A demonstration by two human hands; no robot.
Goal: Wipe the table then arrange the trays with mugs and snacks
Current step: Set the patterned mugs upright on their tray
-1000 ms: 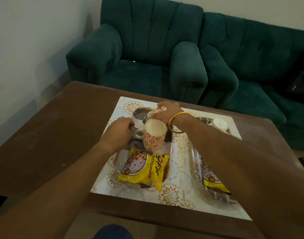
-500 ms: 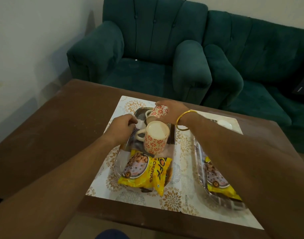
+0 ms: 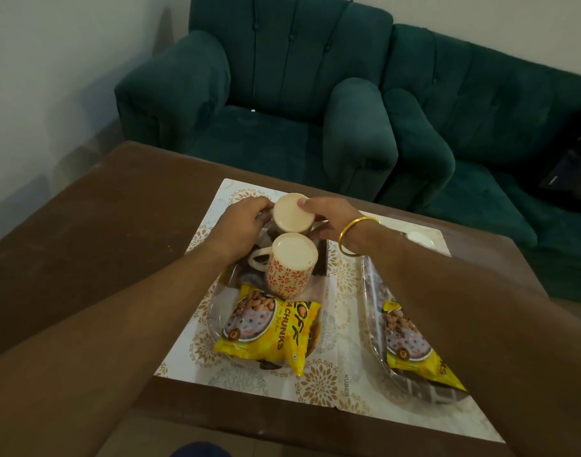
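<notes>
Green velvet sofas (image 3: 292,103) back a brown wooden bench (image 3: 94,232). Left hand (image 3: 246,222) and right hand (image 3: 328,219) fingers clasp an upturned cream mug (image 3: 294,213) over the clear oval tray (image 3: 216,311); nearer sit an orange-patterned mug (image 3: 290,268) and yellow snack packet (image 3: 266,331).

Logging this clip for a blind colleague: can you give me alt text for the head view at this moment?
Both hands, left hand and right hand, hold an upside-down cream mug at the far end of a clear plastic tray on a patterned white mat. A second inverted orange-patterned mug and a yellow snack packet sit nearer; another tray lies right.
</notes>
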